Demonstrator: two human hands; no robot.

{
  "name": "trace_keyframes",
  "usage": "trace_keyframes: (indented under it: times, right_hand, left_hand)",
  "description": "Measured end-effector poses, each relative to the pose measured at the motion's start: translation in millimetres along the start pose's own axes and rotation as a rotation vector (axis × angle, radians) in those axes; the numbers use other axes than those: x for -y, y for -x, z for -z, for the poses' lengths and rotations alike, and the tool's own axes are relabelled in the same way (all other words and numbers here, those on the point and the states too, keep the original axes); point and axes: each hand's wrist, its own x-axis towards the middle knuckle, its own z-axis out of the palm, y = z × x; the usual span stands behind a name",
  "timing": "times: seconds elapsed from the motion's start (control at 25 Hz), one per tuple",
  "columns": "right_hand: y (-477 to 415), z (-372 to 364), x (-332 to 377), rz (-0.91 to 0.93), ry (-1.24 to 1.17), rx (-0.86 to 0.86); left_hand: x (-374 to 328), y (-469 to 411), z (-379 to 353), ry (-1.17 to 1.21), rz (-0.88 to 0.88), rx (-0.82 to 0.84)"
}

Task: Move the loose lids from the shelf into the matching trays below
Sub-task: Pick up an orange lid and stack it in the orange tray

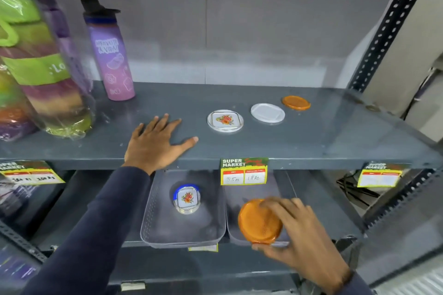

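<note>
Three loose lids lie on the grey shelf (311,136): a clear floral lid (225,120), a plain white lid (267,113) and a small orange lid (296,103) farthest right. My left hand (157,142) rests flat on the shelf, fingers spread, left of the floral lid. Below, the left tray (153,227) holds floral lids stacked, one with a blue rim (187,197). My right hand (297,230) grips a large orange lid (259,221) over the right tray (231,225), near its front edge.
A pink-purple water bottle (111,55) and wrapped multicoloured bottles (36,67) stand at the shelf's left. Yellow price tags (243,171) hang from the shelf's front edge. A perforated black upright (386,31) frames the right side.
</note>
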Motion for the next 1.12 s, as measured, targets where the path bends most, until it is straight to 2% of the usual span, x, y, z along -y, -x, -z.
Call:
trace_keyframes:
  times: [0.2,0.36,0.68,0.92,0.96,1.0,1.08,1.12]
  right_hand:
    - [-6,-97,-68,-0.385,-0.051,0.201]
    - [-13,-147,-100,-0.573,-0.015,0.296]
    - [-14,-188,-102,-0.646,-0.051,0.378]
    - [-15,-186,-95,-0.571,0.053,0.502]
    - [-18,-176,-89,-0.539,0.05,0.486]
    - [-20,-165,-80,-0.48,0.027,0.402]
    - [-25,-135,-57,-0.258,-0.097,-0.009]
    - [-28,-114,-42,-0.084,-0.185,-0.246]
  left_hand:
    - [2,-1,-1,0.021,-0.006,-0.031]
    - [3,-2,-1,0.029,-0.001,-0.055]
    - [3,-4,-2,0.026,0.006,-0.074]
    - [4,-4,-4,0.025,0.0,-0.089]
    - [3,-4,-4,0.026,0.001,-0.088]
    - [3,-4,-4,0.026,0.002,-0.086]
    - [3,-4,-4,0.025,0.004,-0.081]
    - [2,-3,-4,0.025,0.007,-0.079]
